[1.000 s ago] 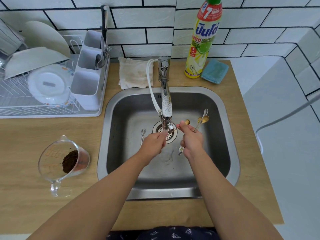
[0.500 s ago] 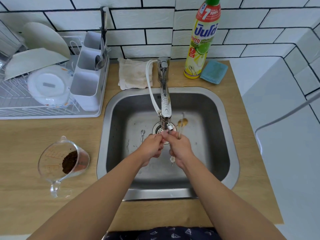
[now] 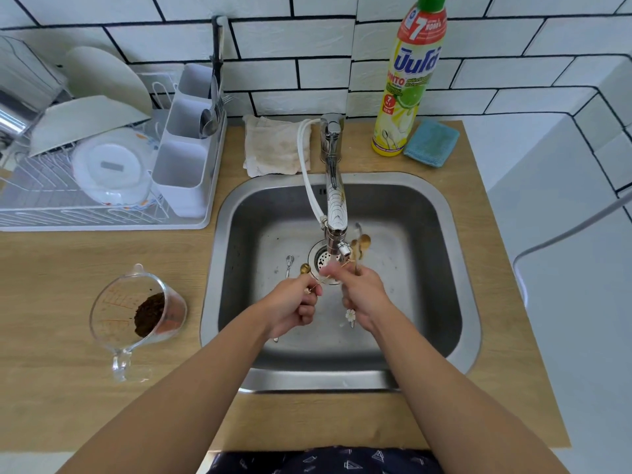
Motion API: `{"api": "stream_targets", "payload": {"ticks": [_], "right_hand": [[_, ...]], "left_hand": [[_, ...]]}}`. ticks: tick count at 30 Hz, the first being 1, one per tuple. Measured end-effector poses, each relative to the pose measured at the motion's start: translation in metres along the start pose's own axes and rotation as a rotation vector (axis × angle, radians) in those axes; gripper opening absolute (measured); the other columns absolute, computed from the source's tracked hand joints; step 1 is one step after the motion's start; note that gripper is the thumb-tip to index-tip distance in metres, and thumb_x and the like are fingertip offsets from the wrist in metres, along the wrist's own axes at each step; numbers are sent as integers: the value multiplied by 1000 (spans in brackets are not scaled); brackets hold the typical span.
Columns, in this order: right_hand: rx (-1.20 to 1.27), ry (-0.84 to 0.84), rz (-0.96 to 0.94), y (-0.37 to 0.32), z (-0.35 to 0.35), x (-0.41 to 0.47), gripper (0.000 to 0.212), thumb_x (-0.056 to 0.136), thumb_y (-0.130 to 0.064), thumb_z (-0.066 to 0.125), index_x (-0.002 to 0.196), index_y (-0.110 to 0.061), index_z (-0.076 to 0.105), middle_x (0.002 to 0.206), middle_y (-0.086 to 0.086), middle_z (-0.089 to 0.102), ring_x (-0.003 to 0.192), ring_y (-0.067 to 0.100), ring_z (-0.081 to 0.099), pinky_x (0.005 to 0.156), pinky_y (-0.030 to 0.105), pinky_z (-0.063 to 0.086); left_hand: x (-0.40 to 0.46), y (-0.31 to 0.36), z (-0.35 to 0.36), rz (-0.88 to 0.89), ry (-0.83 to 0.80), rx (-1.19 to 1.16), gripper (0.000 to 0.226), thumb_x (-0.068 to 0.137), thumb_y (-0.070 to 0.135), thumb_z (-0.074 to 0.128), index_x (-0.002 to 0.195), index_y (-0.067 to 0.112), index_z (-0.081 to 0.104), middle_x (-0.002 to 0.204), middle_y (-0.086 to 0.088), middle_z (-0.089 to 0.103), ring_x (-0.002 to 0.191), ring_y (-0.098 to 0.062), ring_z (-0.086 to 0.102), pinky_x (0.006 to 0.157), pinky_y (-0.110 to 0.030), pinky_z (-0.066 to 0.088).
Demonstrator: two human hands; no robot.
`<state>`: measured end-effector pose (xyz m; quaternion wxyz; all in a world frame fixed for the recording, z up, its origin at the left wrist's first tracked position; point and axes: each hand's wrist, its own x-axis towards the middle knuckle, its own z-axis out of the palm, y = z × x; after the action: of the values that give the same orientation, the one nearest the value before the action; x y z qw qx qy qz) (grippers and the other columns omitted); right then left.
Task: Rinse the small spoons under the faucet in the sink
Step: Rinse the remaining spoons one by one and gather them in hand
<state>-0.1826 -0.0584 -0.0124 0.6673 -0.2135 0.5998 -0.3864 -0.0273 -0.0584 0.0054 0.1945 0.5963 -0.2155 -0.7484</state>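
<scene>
Operator: Report task status and the position of the small spoons.

Inspector: Rinsing is judged to be in progress. The right hand [image 3: 364, 297] grips a bundle of small spoons [image 3: 359, 244], bowls up, just beside the outlet of the faucet [image 3: 333, 189]; flower-ended handles project below the fist. The left hand [image 3: 294, 307] pinches a single gold spoon [image 3: 305, 268] by its thin handle, bowl up, just left of the drain. Both hands work over the middle of the sink [image 3: 455, 268]. The water stream is too faint to confirm.

Operator: What is left?

Inspector: One silver spoon [image 3: 289, 263] lies untouched on the sink floor, left of the drain. It, and probably the held ones, need further rinsing. No small spoon is seen set aside as finished.

Operator: Counts.

Inspector: Held in the right hand: at least two gold bowls; the exact number cannot be told through blur. Left hand: one. Sink floor: one. Also on the desk: one detergent bottle [image 3: 408, 87], one blue sponge [image 3: 431, 142], one folded cloth [image 3: 273, 145], one measuring jug [image 3: 136, 314] with dark grounds, one dish rack [image 3: 102, 186].
</scene>
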Motion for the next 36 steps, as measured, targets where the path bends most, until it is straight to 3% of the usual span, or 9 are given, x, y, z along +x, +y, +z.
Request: {"api": "stream_targets", "payload": {"ticks": [3, 7, 13, 16, 18, 22, 26, 30, 36], "right_hand": [[76, 120, 23, -3, -8, 10, 30, 92, -32, 76, 63, -25, 80, 52, -3, 38, 42, 9, 19, 41, 25, 18], [7, 5, 27, 12, 6, 1, 14, 84, -25, 84, 94, -16, 80, 55, -6, 58, 39, 7, 25, 38, 22, 22], [242, 223, 19, 4, -4, 11, 19, 90, -20, 78, 71, -16, 77, 68, -3, 74, 37, 6, 25, 38, 23, 20], [145, 85, 46, 9, 1, 3, 7, 84, -20, 84, 83, -15, 79, 55, -8, 61, 37, 5, 26, 36, 21, 22], [82, -23, 63, 10, 0, 0, 20, 82, -21, 85, 98, -12, 78, 53, -8, 54, 38, 5, 27, 35, 21, 23], [127, 25, 54, 1, -7, 7, 21, 81, -14, 86, 98, -14, 74, 53, -9, 55, 37, 5, 25, 35, 21, 23], [-33, -133, 55, 5, -1, 2, 24, 81, -21, 86, 101, -12, 76, 65, -1, 58, 41, 5, 31, 38, 21, 24], [97, 31, 40, -5, -6, 14, 32, 90, -24, 79, 107, 2, 74, 66, 3, 58, 38, 6, 22, 36, 21, 21], [-28, -141, 67, 6, 3, -2, 22, 81, -20, 86, 100, -14, 76, 63, -6, 65, 40, 5, 29, 37, 20, 25]], "left_hand": [[0, -2, 1, 29, 31, 47, 20, 95, 21, 42, 80, 13, 54, 58, 5, 27, 47, -11, 26, 48, -25, 24], [-1, -1, 10, 121, 82, 143, 21, 98, 24, 41, 85, 19, 56, 58, 10, 33, 49, -8, 28, 47, -23, 26], [-4, -3, 10, 148, 77, 216, 20, 100, 17, 36, 89, 15, 53, 65, 6, 34, 49, -8, 27, 47, -23, 24], [-6, -2, 12, 155, 17, 167, 19, 100, 14, 38, 89, 15, 53, 64, 5, 36, 49, -8, 29, 46, -23, 23], [-7, -1, 11, 152, -33, 177, 15, 101, 15, 44, 92, 15, 56, 67, 3, 44, 50, -8, 37, 46, -22, 25], [-12, 0, 2, 150, -54, 278, 11, 100, 12, 51, 97, 10, 61, 77, -3, 60, 47, -9, 46, 42, -19, 28], [-16, 6, -1, 156, -48, 291, 15, 100, 16, 56, 107, 6, 65, 84, -5, 68, 48, -9, 50, 42, -18, 32], [-21, 9, -1, 139, -50, 296, 12, 99, 13, 58, 103, 4, 64, 86, -6, 72, 50, -10, 55, 44, -19, 38], [-21, 4, -2, 150, 18, 249, 12, 93, 6, 65, 87, 9, 55, 80, -11, 69, 62, -22, 74, 52, -22, 55]]}}
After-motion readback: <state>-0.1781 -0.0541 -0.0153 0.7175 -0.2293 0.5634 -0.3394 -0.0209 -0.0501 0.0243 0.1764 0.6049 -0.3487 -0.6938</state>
